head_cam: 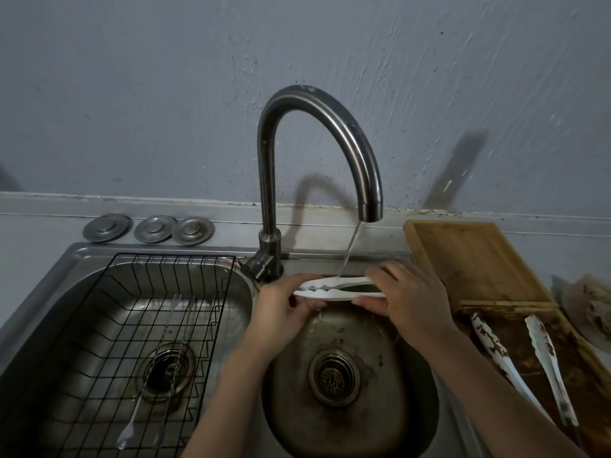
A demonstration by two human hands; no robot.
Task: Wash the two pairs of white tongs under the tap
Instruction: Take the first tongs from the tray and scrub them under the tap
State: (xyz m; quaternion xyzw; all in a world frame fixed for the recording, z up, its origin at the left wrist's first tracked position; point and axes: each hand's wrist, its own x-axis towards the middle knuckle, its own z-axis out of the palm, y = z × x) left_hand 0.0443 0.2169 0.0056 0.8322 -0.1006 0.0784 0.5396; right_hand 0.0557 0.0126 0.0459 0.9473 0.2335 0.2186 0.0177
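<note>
tongs [334, 288] ends hidden by both hands, forearms cut off below

Dim, cool-toned scene, light coming from the front and left: the tap [317, 153] is casting a curved shadow onto the wall [132, 94] just right of its stem, and 1 more broad diagonal shadow is falling at upper right. A soft highlight is running along the tap's arc. Wide-angle distortion is bending the counter edge and sink rim [49, 266] toward the frame edges. Corners are darkening; lower left and lower right are looking soft and noisy.
</note>
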